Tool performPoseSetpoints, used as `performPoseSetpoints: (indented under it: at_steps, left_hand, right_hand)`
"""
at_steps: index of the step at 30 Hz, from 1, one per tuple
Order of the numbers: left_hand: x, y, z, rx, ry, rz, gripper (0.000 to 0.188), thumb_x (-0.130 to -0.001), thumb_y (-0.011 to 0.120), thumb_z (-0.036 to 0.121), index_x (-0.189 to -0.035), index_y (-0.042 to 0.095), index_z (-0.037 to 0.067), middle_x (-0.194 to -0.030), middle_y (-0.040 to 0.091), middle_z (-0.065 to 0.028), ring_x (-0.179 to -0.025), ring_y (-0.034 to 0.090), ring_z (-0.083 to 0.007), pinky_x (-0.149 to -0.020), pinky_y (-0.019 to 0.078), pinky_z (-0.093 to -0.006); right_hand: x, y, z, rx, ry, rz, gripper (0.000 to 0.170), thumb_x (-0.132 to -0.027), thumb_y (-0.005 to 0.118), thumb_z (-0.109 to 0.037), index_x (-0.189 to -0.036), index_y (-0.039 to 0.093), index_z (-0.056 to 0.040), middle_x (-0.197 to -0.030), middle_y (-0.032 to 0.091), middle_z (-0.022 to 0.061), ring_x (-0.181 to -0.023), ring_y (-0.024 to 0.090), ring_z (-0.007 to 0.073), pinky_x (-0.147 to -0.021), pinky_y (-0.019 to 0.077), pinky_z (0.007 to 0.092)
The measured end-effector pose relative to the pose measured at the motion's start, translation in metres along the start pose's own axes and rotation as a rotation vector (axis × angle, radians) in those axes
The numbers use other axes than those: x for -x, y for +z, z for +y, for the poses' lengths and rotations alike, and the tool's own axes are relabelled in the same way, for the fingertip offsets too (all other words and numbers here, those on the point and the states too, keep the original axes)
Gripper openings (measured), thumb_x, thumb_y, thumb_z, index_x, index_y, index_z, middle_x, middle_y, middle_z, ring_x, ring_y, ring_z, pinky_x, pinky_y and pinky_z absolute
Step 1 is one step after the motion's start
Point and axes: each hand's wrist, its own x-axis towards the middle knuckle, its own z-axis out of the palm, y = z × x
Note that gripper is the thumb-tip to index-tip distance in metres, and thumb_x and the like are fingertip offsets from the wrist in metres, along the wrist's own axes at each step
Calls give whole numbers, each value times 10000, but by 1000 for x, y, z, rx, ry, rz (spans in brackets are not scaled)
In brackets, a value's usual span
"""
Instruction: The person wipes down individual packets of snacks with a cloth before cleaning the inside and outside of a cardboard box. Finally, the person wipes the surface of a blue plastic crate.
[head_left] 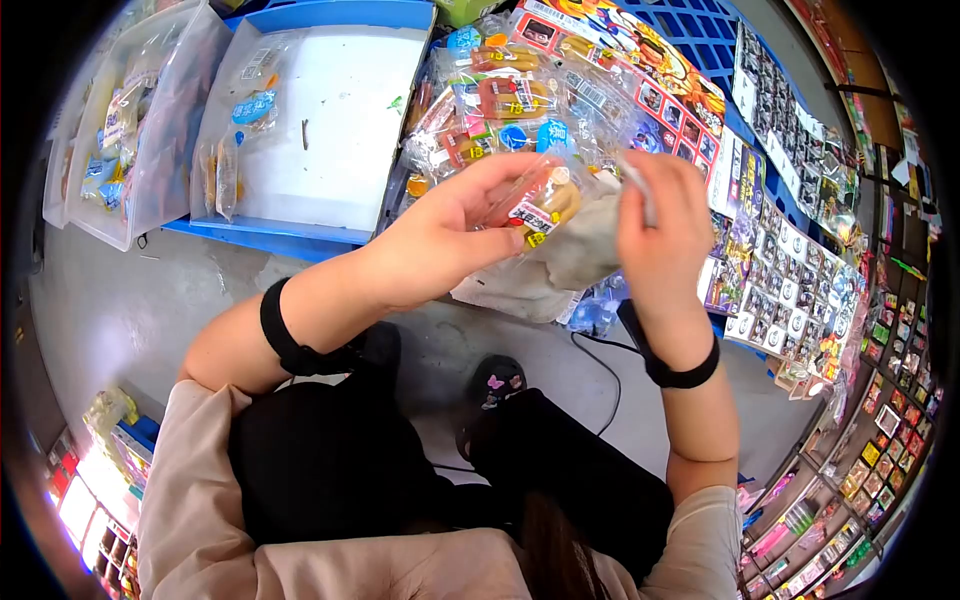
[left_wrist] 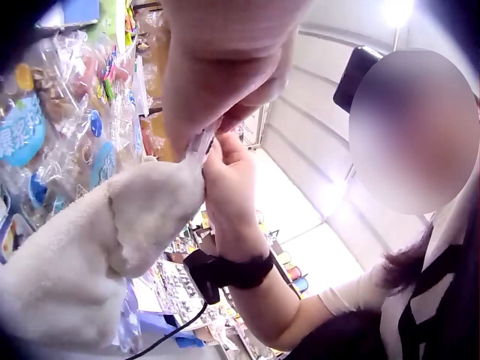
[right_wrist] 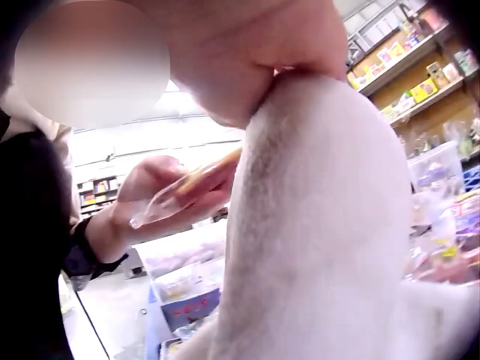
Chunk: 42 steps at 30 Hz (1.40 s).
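My left hand [head_left: 435, 245] pinches a clear plastic package [head_left: 548, 205] with a brownish-yellow item inside and a printed white and yellow label, thumb on its front. To the right of it, my raised right hand [head_left: 668, 215] grips a whitish cloth [head_left: 585, 245], which hangs down beneath the package. In the right wrist view the cloth [right_wrist: 322, 217] drops from the curled fingers and covers much of the scene; the package [right_wrist: 196, 180] shows edge-on behind it. From the left wrist, the cloth [left_wrist: 150, 217] appears thick and fuzzy, close beside the package's edge.
Behind my hands lies a pile of similar clear packages [head_left: 510, 95]. A shallow blue-edged tray [head_left: 345, 90] at the left holds a few more, beside a translucent bin [head_left: 160, 190] of packets. Printed sheets [head_left: 790, 280] lie on the right. A black cable [head_left: 615, 385] hangs below.
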Motion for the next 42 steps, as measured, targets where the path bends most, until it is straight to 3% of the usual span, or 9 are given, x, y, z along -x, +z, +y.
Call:
performPoseSetpoints:
  at_steps: [3,7,9,18,31,35,38,40,42]
  left_hand:
    - [-1,0,3,77,20,86,551,-819,485,-25,-1334,300,42,-1290,418,-97,-1183,424,-192,-972,343,-311]
    - [-6,6,10,148,-61,173,470,-858,518,82,-1296,353,32,-1212,481,-96,-1098,485,-190,-938,379,-314]
    - [-9,6,10,157,-131,204,328,-909,493,185,-1196,450,33,-1110,537,-35,-965,491,-93,-786,387,-234]
    - [-17,5,4,323,35,207,378,-944,402,248,-1241,387,13,-1151,533,-125,-1100,514,-217,-947,406,-338]
    - [-12,13,9,289,65,279,376,-951,383,231,-1297,310,102,-1227,460,-140,-1081,527,-268,-902,450,-371]
    - [-12,6,11,247,97,251,387,-959,346,271,-1310,297,116,-1223,468,-144,-1046,536,-241,-887,454,-372]
    - [-11,-7,15,351,30,155,428,-958,340,318,-1340,279,137,-1224,473,-143,-1008,530,-209,-861,445,-346]
    - [-11,-17,13,508,-61,13,496,-938,404,335,-1374,255,150,-1197,489,-135,-973,504,-172,-822,423,-313]
    - [-10,-14,10,352,-32,60,497,-931,428,318,-1367,268,141,-1173,502,-127,-964,507,-167,-823,423,-313]
  right_hand:
    - [1,-7,-2,-28,115,40,322,-649,587,74,-952,595,-35,-871,558,110,-791,565,270,-658,466,343]
    - [1,2,-26,-176,-98,34,336,-649,600,62,-968,596,-45,-936,553,107,-829,550,271,-701,460,341]
    - [4,17,-27,-229,-87,-25,340,-653,598,50,-981,591,-39,-963,545,118,-835,541,270,-719,457,345]
    - [16,20,-40,-198,-220,-111,326,-644,582,4,-969,568,2,-920,539,128,-838,540,294,-728,455,364]
    - [26,19,-52,-197,-324,-244,327,-616,577,-11,-939,553,38,-919,520,133,-800,529,291,-702,470,350]
    - [41,12,-29,-152,-197,-352,299,-615,562,30,-914,567,14,-924,539,121,-836,520,295,-757,449,366]
    - [46,-3,-12,-199,-54,-261,264,-665,574,73,-920,577,2,-945,549,119,-866,532,274,-762,445,333]
    - [45,-14,-10,-470,315,-188,213,-744,576,69,-942,587,-9,-974,561,119,-916,539,245,-785,435,302]
    - [41,-13,-9,-529,348,-105,180,-772,578,43,-945,590,-6,-983,566,118,-930,539,230,-794,431,292]
